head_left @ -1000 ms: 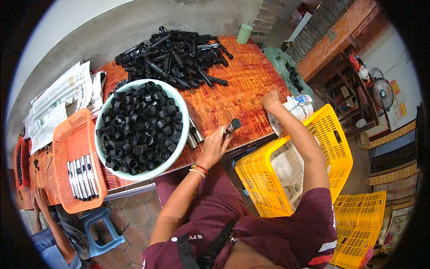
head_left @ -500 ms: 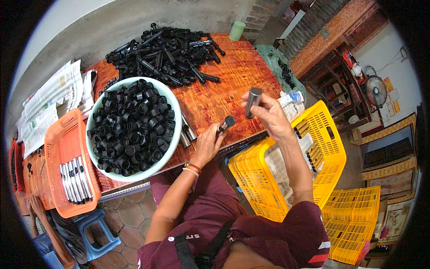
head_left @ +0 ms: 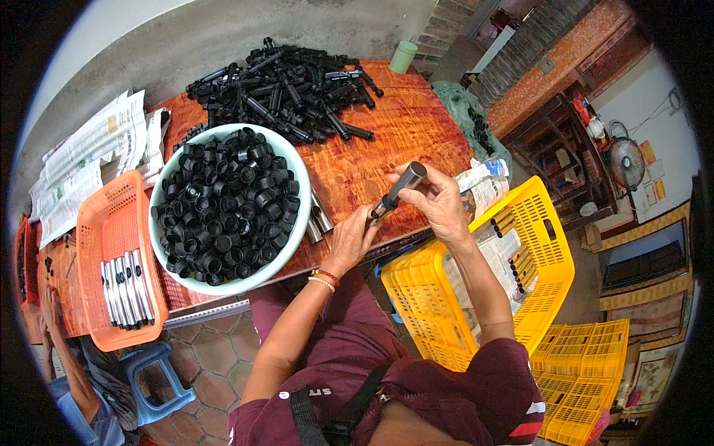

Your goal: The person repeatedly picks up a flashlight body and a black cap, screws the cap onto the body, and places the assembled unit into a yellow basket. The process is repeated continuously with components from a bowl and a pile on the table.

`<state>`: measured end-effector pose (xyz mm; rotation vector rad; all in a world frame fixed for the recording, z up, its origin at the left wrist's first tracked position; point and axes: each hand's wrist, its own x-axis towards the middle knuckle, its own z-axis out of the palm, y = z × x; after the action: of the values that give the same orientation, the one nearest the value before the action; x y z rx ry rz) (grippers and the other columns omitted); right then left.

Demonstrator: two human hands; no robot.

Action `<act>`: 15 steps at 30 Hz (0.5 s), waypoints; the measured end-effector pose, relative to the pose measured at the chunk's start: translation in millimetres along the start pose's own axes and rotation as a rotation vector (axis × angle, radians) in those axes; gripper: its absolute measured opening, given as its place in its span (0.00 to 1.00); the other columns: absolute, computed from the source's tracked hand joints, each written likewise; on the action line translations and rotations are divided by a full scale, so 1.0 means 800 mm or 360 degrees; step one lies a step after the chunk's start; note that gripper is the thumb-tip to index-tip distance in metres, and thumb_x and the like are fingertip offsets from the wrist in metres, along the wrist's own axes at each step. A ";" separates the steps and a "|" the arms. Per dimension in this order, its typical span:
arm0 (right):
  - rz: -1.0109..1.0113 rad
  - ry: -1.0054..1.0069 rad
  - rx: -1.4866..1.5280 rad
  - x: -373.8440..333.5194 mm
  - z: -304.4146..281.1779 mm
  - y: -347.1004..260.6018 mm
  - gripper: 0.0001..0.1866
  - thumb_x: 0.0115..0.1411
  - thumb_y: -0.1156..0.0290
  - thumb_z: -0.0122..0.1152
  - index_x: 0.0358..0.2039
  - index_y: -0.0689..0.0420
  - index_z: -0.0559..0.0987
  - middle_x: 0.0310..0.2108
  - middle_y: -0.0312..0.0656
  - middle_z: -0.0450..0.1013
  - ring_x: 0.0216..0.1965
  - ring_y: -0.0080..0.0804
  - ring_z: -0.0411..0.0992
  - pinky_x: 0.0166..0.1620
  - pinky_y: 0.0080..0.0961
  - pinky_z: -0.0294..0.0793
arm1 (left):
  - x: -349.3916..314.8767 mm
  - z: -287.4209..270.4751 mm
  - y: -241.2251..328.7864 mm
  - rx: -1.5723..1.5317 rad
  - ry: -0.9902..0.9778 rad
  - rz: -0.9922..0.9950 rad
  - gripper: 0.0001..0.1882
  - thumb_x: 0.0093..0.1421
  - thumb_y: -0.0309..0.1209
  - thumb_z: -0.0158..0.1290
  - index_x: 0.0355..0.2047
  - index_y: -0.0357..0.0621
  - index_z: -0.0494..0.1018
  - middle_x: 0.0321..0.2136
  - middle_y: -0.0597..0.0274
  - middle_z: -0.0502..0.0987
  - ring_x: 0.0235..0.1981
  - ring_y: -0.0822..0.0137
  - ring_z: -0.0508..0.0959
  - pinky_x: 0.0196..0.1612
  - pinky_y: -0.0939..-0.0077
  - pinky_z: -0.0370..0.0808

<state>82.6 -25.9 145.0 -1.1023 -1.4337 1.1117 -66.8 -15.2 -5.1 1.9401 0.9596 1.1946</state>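
Note:
Over the table's front edge, my left hand (head_left: 348,241) is closed around a short black tube (head_left: 381,210), held at a slant. My right hand (head_left: 439,208) grips a dark grey metal cylinder (head_left: 410,178) between thumb and fingers. The cylinder's lower end meets the top of the tube; whether one sits inside the other cannot be made out. Left of my left hand, a few shiny silver tubes (head_left: 319,220) lie beside a pale green basin (head_left: 303,189) heaped with black plastic caps (head_left: 227,204).
Black rod-like parts (head_left: 282,93) are piled at the table's back, near a green cup (head_left: 403,56). An orange basket (head_left: 111,212) holds silver tubes. At right stands a yellow crate (head_left: 549,245) with newspaper and dark tubes. Another person's hand (head_left: 50,308) shows at far left.
My right hand has come down and left, bringing the cylinder onto the tube in my left hand. The two pieces were apart before. The whole view has shifted slightly.

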 end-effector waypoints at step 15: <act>-0.0065 -0.0289 -0.0269 0.011 -0.023 -0.014 0.20 0.57 0.78 0.61 0.50 0.61 0.67 0.45 0.46 0.76 0.47 0.29 0.74 0.53 0.28 0.72 | 0.000 -0.001 0.001 0.0008 0.0019 0.0005 0.12 0.59 0.27 0.53 0.42 0.41 0.66 0.30 0.48 0.73 0.32 0.42 0.75 0.32 0.55 0.71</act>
<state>99.1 -17.2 159.6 -1.1057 -1.7113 1.0996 -67.1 -15.3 -4.2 1.9412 0.9667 1.2083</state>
